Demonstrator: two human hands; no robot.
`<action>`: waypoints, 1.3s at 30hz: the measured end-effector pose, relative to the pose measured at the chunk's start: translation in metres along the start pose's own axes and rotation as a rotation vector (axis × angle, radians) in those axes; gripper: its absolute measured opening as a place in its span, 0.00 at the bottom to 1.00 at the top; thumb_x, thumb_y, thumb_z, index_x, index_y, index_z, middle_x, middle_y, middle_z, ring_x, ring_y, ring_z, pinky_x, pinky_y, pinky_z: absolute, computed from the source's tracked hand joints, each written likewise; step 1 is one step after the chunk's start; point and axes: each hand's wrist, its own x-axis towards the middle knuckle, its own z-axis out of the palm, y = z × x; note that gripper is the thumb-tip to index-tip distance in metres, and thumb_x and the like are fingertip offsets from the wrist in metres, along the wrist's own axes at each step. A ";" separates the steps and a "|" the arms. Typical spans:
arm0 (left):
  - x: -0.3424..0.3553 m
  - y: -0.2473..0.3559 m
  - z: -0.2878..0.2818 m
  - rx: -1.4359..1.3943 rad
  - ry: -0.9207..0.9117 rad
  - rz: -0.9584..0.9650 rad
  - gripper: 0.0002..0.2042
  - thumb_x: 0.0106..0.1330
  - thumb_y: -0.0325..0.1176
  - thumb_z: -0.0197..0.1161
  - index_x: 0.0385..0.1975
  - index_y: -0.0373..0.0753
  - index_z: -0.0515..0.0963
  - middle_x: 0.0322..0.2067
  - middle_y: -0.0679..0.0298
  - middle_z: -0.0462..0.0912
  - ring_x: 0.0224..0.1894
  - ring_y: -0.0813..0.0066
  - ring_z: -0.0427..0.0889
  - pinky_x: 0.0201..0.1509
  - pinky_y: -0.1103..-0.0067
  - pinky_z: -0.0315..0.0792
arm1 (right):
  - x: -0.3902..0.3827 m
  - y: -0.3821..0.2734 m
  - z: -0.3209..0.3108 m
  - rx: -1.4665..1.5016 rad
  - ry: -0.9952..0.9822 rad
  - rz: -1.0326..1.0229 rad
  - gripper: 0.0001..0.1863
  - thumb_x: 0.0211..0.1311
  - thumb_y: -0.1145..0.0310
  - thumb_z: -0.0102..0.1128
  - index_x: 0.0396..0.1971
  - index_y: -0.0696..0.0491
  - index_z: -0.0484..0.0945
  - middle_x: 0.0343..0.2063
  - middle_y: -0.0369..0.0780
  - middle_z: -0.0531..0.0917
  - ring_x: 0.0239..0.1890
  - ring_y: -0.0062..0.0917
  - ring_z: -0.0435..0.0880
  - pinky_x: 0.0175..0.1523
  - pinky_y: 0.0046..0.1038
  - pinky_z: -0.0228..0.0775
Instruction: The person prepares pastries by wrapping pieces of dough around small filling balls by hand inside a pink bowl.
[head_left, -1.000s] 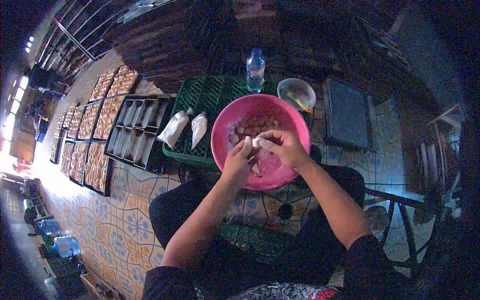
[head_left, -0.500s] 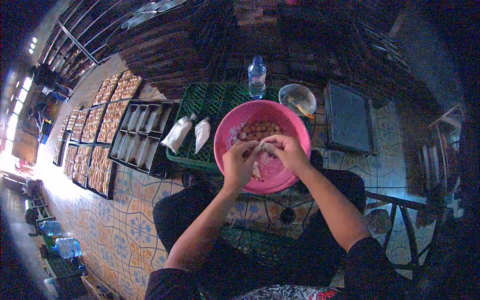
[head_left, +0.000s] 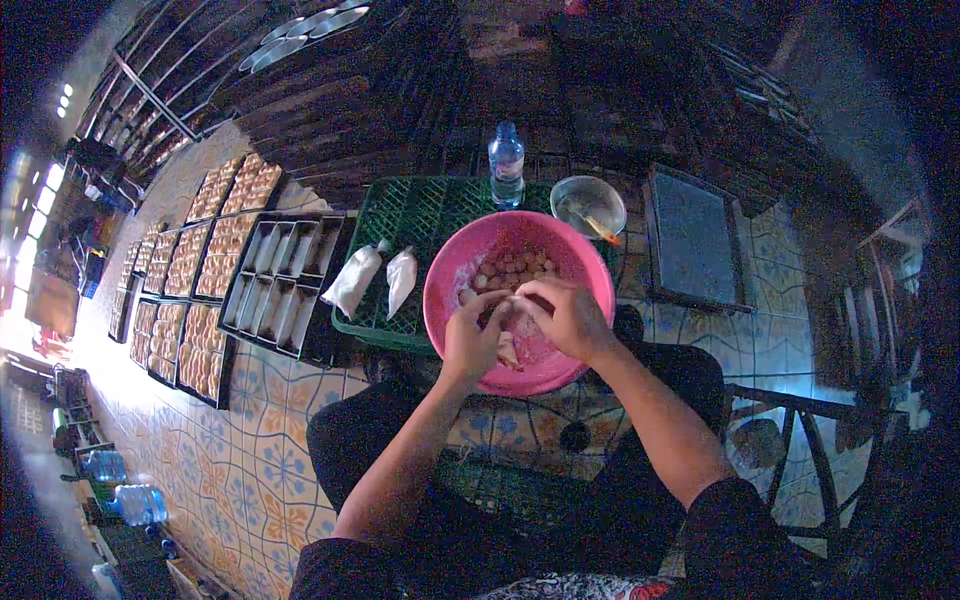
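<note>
- Round, smooth pink plastic bowl (head_left: pixel 582 258), mid-frame; small pale balls (head_left: pixel 518 264) cluster inside.
- Above it, left hand (head_left: pixel 472 338) and right hand (head_left: pixel 574 318), fingers narrow, pinch a pale lump (head_left: pixel 514 297).
- Lump mostly covered: cannot tell its direction or long axis.

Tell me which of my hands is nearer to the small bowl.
Right. Your right hand is over the pink tub, nearer you than the small bowl; your left hand is over it too, but farther off, to the left.
</note>
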 end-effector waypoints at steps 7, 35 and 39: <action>-0.009 0.006 0.001 0.087 0.188 0.337 0.15 0.62 0.24 0.70 0.50 0.34 0.81 0.36 0.53 0.88 0.37 0.70 0.88 0.43 0.76 0.80 | 0.002 -0.010 0.004 0.323 0.052 0.259 0.12 0.70 0.65 0.61 0.43 0.58 0.83 0.38 0.44 0.88 0.43 0.27 0.86 0.50 0.31 0.76; 0.029 0.021 -0.014 0.091 -0.051 0.037 0.14 0.65 0.36 0.70 0.46 0.36 0.84 0.37 0.52 0.88 0.38 0.64 0.89 0.45 0.73 0.79 | 0.016 0.000 -0.008 -0.230 -0.022 0.049 0.12 0.68 0.65 0.58 0.44 0.55 0.81 0.43 0.45 0.84 0.44 0.43 0.84 0.48 0.40 0.77; 0.030 -0.006 -0.015 0.128 -0.010 0.202 0.14 0.63 0.37 0.72 0.45 0.37 0.85 0.36 0.53 0.88 0.39 0.60 0.89 0.46 0.72 0.79 | 0.012 0.009 0.005 0.095 -0.036 0.155 0.12 0.70 0.66 0.55 0.43 0.58 0.81 0.43 0.48 0.84 0.48 0.45 0.82 0.55 0.40 0.74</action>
